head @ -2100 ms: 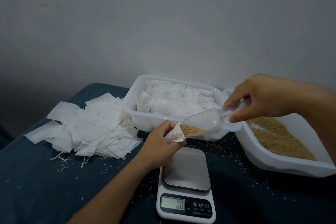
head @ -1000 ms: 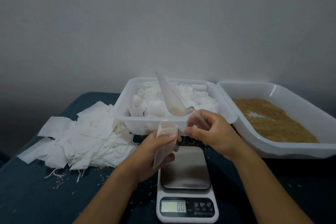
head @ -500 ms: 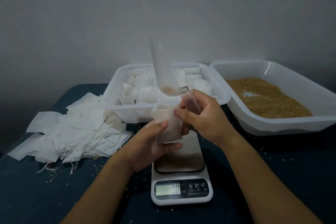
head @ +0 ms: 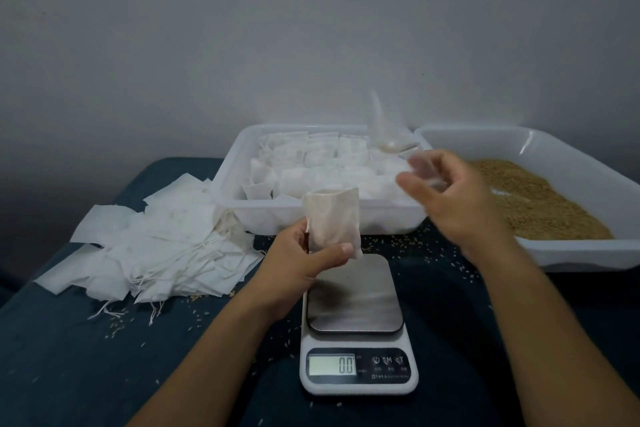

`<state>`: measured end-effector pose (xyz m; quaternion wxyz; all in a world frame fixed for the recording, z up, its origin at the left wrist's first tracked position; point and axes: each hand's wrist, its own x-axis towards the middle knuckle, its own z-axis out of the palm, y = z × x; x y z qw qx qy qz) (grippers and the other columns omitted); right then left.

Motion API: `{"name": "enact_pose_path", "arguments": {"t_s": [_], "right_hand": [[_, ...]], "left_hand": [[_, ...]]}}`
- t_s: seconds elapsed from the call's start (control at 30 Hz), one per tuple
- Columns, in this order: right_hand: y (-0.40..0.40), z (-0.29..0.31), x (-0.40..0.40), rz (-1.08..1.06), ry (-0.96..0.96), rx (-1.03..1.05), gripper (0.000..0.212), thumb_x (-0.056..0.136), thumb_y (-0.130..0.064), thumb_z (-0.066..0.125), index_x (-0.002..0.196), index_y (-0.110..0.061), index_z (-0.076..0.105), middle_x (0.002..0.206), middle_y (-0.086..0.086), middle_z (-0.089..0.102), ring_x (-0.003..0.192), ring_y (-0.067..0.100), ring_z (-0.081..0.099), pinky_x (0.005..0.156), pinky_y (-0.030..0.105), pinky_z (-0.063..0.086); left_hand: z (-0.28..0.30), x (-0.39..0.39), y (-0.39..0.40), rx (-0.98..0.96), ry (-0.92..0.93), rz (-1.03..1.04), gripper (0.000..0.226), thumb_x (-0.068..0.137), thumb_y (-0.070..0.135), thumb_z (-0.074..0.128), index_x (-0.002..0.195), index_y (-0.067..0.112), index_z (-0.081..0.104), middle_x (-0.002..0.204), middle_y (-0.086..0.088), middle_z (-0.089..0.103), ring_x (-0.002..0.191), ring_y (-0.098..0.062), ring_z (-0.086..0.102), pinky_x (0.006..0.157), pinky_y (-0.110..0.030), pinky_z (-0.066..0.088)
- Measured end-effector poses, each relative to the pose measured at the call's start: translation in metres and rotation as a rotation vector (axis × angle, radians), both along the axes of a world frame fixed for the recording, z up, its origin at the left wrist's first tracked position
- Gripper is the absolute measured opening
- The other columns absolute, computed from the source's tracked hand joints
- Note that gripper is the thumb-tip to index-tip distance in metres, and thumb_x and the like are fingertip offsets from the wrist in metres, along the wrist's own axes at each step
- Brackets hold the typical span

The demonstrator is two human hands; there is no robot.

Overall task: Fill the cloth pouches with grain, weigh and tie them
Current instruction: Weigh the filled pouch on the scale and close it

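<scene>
Head view: left hand [head: 304,262] pinches filled cloth pouch [head: 332,222] upright above scale [head: 356,326], reading 0.0. Right hand [head: 450,198], motion-blurred at 2 o'clock, grips clear scoop [head: 386,128]; finger detail unreadable. Grain tray [head: 554,253] cut off right.

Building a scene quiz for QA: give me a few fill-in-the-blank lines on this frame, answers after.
1. The scale display reads ____.
2. The left hand holds a cloth ____ above the scale.
3. The right hand grips a clear plastic ____.
4. The tray on the right holds loose ____.

Missing words: 0.0; pouch; scoop; grain.
</scene>
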<state>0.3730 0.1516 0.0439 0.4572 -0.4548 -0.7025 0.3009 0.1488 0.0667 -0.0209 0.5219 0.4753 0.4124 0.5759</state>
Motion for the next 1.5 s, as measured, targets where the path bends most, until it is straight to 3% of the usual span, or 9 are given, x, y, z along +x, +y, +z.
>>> {"name": "enact_pose_path", "arguments": {"t_s": [0.13, 0.27, 0.47, 0.57, 0.67, 0.73, 0.9, 1.13, 1.5], "right_hand": [[0.037, 0.008, 0.056, -0.364, -0.362, 0.020, 0.049, 0.098, -0.052, 0.064, 0.137, -0.023, 0.058, 0.111, -0.006, 0.064, 0.081, 0.007, 0.057, 0.068, 0.028, 0.041], [0.075, 0.007, 0.106, -0.517, -0.917, -0.222, 0.040, 0.101, -0.035, 0.060, 0.133, -0.011, 0.063, 0.123, 0.017, 0.069, 0.100, 0.036, 0.062, 0.080, 0.040, 0.046], [0.085, -0.008, 0.108, -0.439, -1.189, -0.392, 0.027, 0.100, -0.034, 0.064, 0.104, -0.010, 0.074, 0.094, 0.006, 0.070, 0.083, 0.024, 0.064, 0.081, 0.037, 0.055], [0.071, 0.000, 0.088, -0.501, -1.048, -0.141, 0.027, 0.100, -0.037, 0.064, 0.117, -0.017, 0.070, 0.107, 0.004, 0.070, 0.085, 0.022, 0.060, 0.079, 0.037, 0.052], [0.045, 0.029, 0.054, -0.177, -0.619, 0.138, 0.015, 0.095, -0.054, 0.066, 0.108, -0.045, 0.065, 0.117, -0.022, 0.063, 0.092, 0.004, 0.060, 0.072, 0.022, 0.044], [0.026, 0.049, 0.033, 0.153, -0.402, 0.174, 0.020, 0.089, -0.062, 0.068, 0.103, -0.048, 0.067, 0.123, -0.036, 0.059, 0.109, -0.009, 0.061, 0.082, 0.009, 0.046], [0.022, 0.058, 0.014, 0.493, -0.353, 0.044, 0.009, 0.088, -0.042, 0.081, 0.095, -0.038, 0.077, 0.131, -0.024, 0.067, 0.124, -0.007, 0.060, 0.101, 0.020, 0.049], [0.045, 0.044, 0.027, 0.292, 0.123, 0.025, 0.012, 0.093, -0.021, 0.078, 0.091, -0.009, 0.077, 0.091, 0.013, 0.076, 0.088, 0.021, 0.071, 0.092, 0.050, 0.059], [0.080, 0.029, 0.087, 0.124, 0.348, 0.004, 0.013, 0.099, -0.033, 0.070, 0.095, -0.026, 0.081, 0.099, 0.001, 0.079, 0.096, 0.020, 0.077, 0.081, 0.030, 0.061]], "left_hand": [[-0.003, -0.006, 0.003, 0.023, 0.186, 0.112, 0.040, 0.074, 0.024, 0.091, 0.109, 0.028, 0.074, 0.106, 0.002, 0.080, 0.101, -0.016, 0.076, 0.086, -0.024, 0.060], [-0.005, -0.005, 0.004, 0.065, 0.412, 0.203, 0.038, 0.077, 0.020, 0.090, 0.109, 0.029, 0.071, 0.099, 0.011, 0.078, 0.093, -0.008, 0.074, 0.078, -0.021, 0.059], [-0.004, -0.001, 0.005, 0.122, 0.573, 0.236, 0.038, 0.079, 0.022, 0.087, 0.111, 0.034, 0.069, 0.097, 0.019, 0.076, 0.090, 0.000, 0.070, 0.073, -0.012, 0.051], [-0.003, 0.002, 0.007, 0.125, 0.559, 0.249, 0.034, 0.079, 0.023, 0.087, 0.105, 0.036, 0.069, 0.093, 0.019, 0.075, 0.086, -0.001, 0.071, 0.067, -0.013, 0.053], [0.003, 0.008, 0.015, 0.106, 0.576, 0.239, 0.031, 0.078, 0.024, 0.087, 0.101, 0.035, 0.069, 0.089, 0.015, 0.075, 0.081, -0.003, 0.071, 0.066, -0.016, 0.054], [0.011, 0.012, 0.023, 0.111, 0.611, 0.217, 0.031, 0.078, 0.025, 0.087, 0.100, 0.033, 0.068, 0.087, 0.016, 0.075, 0.079, -0.001, 0.070, 0.065, -0.013, 0.051], [0.038, 0.025, 0.045, 0.158, 0.683, 0.145, 0.027, 0.075, 0.028, 0.086, 0.097, 0.032, 0.071, 0.084, 0.013, 0.074, 0.073, -0.003, 0.069, 0.065, -0.023, 0.056], [0.079, 0.046, 0.086, 0.100, 0.542, 0.038, 0.026, 0.073, 0.021, 0.087, 0.097, 0.022, 0.076, 0.089, -0.005, 0.076, 0.080, -0.017, 0.070, 0.078, -0.041, 0.058], [0.112, 0.106, 0.142, 0.036, 0.381, -0.082, 0.016, 0.093, 0.013, 0.073, 0.110, 0.014, 0.071, 0.097, -0.004, 0.068, 0.088, -0.016, 0.064, 0.080, -0.033, 0.056]]}}
